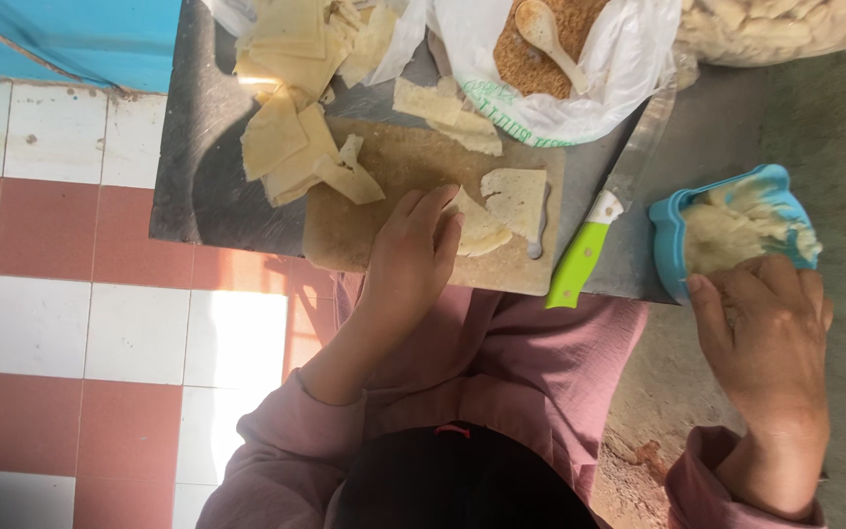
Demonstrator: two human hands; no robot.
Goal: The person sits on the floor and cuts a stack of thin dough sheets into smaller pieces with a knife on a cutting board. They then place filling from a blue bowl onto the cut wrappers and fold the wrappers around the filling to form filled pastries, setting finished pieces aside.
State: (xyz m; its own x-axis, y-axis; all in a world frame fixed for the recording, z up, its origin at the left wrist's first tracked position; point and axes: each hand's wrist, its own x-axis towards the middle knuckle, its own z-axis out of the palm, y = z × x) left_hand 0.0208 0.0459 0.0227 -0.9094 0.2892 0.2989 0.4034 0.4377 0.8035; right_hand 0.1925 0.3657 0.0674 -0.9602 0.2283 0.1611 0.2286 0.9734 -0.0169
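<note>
floor (70, 323): red and white tiles at 9 o'clock, bare concrete at 3.
tray (198, 186): dark metal, board on it.
board (345, 240): flour it, I'd say.
right hand (771, 358): fingers curled in blue tub (673, 240) at 3 o'clock.
left hand (408, 264): fingers together, flat on folded dough piece (482, 227); press edges evenly.
knife (589, 245): green handle, between them.

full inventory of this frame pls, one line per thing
cutting board: 1, tan, on the grey tray
grey tray: 1, over the tiled floor
dough sheets: a pile, pale yellow, tray and board, upper left
dough pieces: 2, pale, on the board
knife: 1, green handle, right of the board
blue tub: 1, holds pale dough, far right
plastic bag: 1, white, brown crumbs and spoon inside
left hand: on a dough piece
right hand: fingers in the tub
</note>
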